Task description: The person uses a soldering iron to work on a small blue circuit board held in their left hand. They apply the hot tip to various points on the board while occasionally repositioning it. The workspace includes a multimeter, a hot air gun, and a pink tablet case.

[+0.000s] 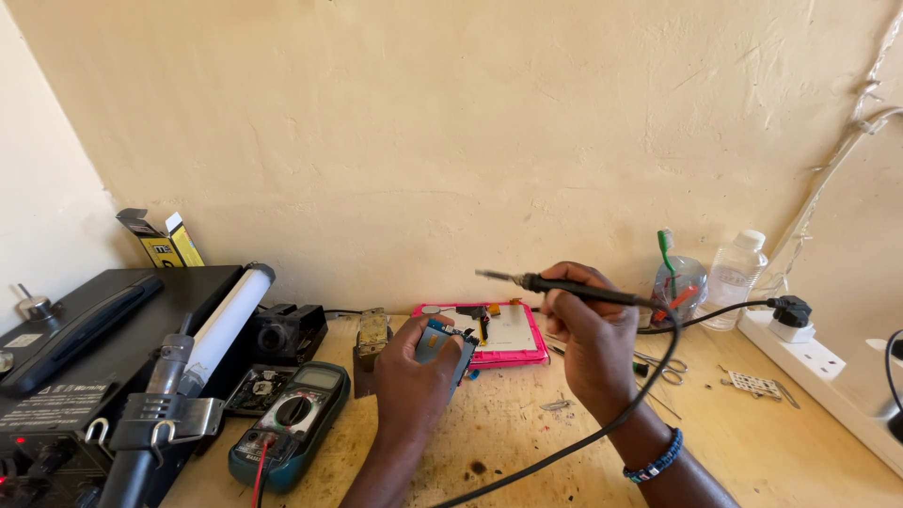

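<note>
Left hand covers most of the small blue device; black station at 8 o'clock is cropped by the edge.

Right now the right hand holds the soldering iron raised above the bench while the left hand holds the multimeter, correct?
Not quite. In the head view the left hand holds a small blue device with exposed parts, not the multimeter, which lies untouched on the bench to the left. The rest stands: the right hand holds the soldering iron raised above the bench.
</note>
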